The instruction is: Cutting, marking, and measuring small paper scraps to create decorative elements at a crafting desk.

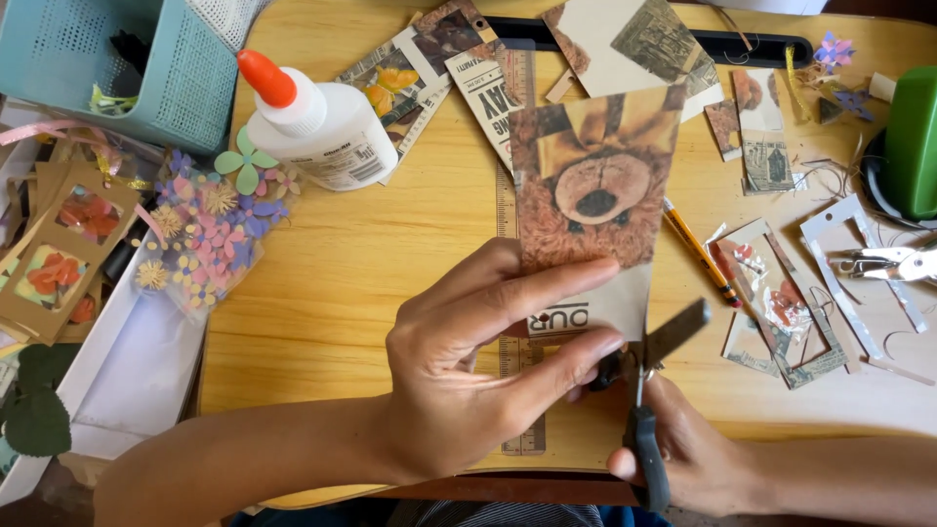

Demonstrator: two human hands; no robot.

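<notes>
Head view, the only one. Left hand pinching the lower edge of a teddy-bear picture card, thumb and fingers closed flat on its pale bottom strip, card held upright above the tabletop. Right hand wrapped around black-handled scissors, blades parted at the card's lower right corner, just at the paper edge. Judged best done by keeping the card taut and level, feeding paper into the blade throat rather than snipping at the tips, left fingers kept well back from the cut line, turning the card instead of the scissors. Card thin, matte, printed with fuzzy brown fur and a yellow bow; plain beige margin below. Underneath, a wooden ruler lying lengthwise on the pale, grained wood. Upper left, a white glue bottle with orange cap, lying tilted, smooth plastic. Beside it a clear bag of paper flowers, pink, purple, yellow. Teal mesh basket at the corner. Right of the card, a yellow pencil, cut paper scraps with glossy film, a metal hole punch, a green rounded object partly out of frame.
</notes>
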